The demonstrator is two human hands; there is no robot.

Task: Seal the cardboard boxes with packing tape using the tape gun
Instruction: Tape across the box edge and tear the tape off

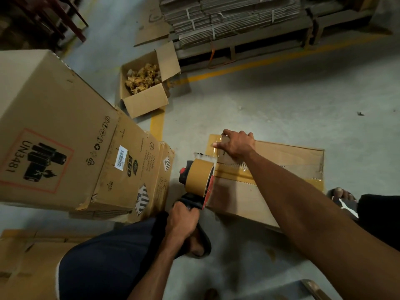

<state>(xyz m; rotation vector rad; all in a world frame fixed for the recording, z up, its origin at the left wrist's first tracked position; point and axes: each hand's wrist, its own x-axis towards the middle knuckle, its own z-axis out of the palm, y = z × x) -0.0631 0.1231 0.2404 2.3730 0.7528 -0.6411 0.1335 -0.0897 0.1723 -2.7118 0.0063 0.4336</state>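
A flat cardboard box (285, 156) lies on the floor in front of me, with brown tape (232, 173) along its seam. My right hand (237, 144) rests on the box's far left corner and presses a clear strip of tape down there. At the box's left end stands the red and black tape gun (200, 177), carrying a brown tape roll. My left hand (184, 219) grips its handle from below.
Large printed cartons (54, 126) stand at the left. An open box of crumpled brown scraps (145, 83) sits behind them, and bundled flat cardboard on a pallet (233, 20) fills the back. My sandalled feet (344, 198) flank the box on the grey floor.
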